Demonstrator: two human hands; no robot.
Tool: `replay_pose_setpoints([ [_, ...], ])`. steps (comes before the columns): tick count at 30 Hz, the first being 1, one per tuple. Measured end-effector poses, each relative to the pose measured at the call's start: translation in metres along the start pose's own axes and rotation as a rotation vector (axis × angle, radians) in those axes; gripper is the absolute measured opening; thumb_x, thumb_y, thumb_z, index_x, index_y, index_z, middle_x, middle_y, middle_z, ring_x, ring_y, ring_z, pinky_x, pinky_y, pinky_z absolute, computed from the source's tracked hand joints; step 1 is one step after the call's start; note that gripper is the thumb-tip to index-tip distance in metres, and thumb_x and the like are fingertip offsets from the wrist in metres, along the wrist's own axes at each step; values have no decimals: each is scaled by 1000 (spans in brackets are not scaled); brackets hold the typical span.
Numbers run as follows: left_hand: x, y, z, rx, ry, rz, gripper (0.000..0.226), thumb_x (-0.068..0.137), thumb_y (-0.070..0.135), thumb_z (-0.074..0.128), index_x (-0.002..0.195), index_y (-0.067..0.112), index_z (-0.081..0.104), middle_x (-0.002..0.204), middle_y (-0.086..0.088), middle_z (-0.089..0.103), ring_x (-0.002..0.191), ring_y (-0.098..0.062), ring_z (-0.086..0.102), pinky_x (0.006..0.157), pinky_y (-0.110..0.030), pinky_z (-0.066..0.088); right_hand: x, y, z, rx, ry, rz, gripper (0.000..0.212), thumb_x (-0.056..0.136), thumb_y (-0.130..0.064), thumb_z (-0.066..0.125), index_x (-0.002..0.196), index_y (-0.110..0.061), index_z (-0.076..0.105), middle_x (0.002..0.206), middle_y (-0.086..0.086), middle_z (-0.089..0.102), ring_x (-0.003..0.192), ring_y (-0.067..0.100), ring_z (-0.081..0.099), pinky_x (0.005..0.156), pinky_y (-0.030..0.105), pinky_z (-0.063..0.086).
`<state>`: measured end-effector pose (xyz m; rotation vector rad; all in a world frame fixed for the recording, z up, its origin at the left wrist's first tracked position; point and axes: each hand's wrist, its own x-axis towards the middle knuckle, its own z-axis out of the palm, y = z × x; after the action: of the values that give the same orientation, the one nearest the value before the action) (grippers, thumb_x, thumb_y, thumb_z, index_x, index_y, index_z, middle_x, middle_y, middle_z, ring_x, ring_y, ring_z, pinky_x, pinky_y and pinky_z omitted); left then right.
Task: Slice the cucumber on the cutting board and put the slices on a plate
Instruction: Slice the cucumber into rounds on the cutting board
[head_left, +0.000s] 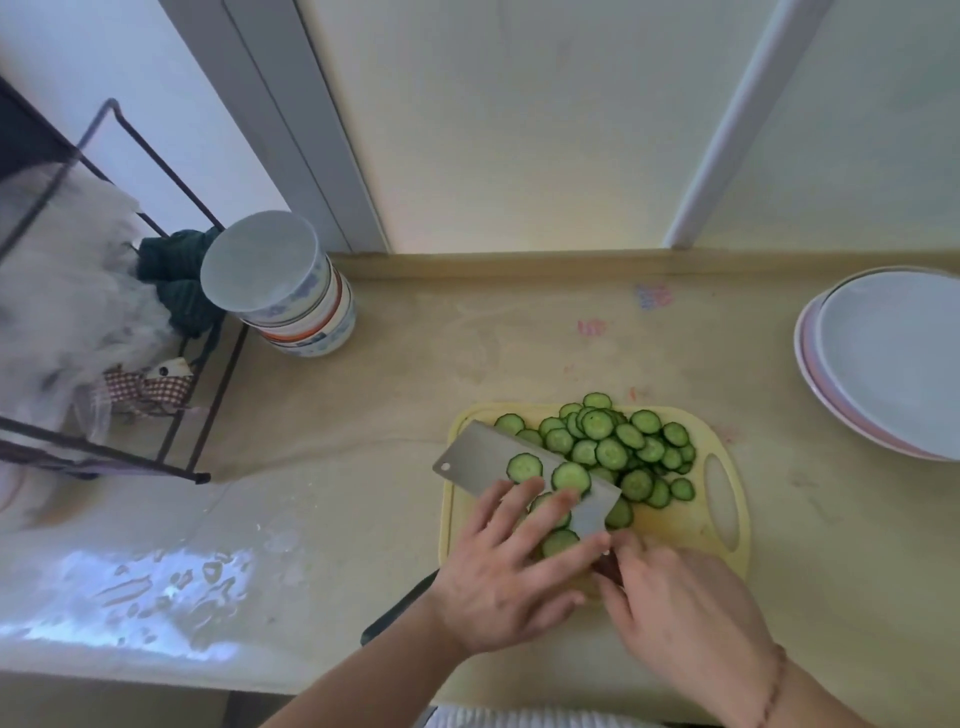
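Green slices (612, 453) with darker rims lie on a pale yellow board (675, 525). The cleaver (483, 460) is silver-grey. White plates (893, 358), the lower one pink-rimmed, sit at the beige worktop's (415, 395) right edge. The bowls (291, 291) are white with blue and orange patterning.

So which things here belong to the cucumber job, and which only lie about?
Job: cucumber slices, cleaver, cutting board, plates, left hand, right hand.

Lying about: stacked bowls, wire rack, cloths.
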<state>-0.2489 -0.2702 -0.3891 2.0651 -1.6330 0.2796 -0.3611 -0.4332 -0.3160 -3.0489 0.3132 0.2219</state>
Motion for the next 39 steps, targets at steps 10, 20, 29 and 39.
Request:
replay_pose_setpoints([
  [10, 9, -23, 5, -14, -303, -65, 51, 110, 46, 22, 151, 30, 46, 162, 0, 38, 151, -30, 31, 118, -58, 27, -6, 2, 3, -45, 15, -28, 39, 54, -42, 89, 67, -18, 60, 48, -1, 52, 29, 19, 51, 36, 24, 18],
  [20, 18, -31, 10, -97, -341, -359, 47, 107, 43, 28, 148, 31, 48, 156, -4, 47, 145, -31, 40, 118, -61, 29, -38, 46, -1, -67, 69, -42, 43, 72, -45, 40, 66, -13, 68, 46, 1, 50, 25, 21, 48, 38, 22, 16],
  [29, 18, -34, 14, -28, -27, -515, 41, 90, 17, 48, 128, 17, 65, 131, -5, 65, 116, -30, 60, 93, -46, 55, -84, 87, -12, 107, -6, 204, 72, 90, -69, 18, 79, -21, 70, 51, -2, 56, 28, 18, 53, 30, 27, 41],
  [39, -3, -24, -7, 4, -19, -289, 16, 71, 26, 64, 71, 15, 53, 67, 5, 46, 54, -16, 39, 39, -29, 39, -50, 52, -46, 1090, -445, 379, 77, 62, -87, 58, 76, -11, 56, 57, -1, 38, 53, 15, 35, 50, 28, 26],
])
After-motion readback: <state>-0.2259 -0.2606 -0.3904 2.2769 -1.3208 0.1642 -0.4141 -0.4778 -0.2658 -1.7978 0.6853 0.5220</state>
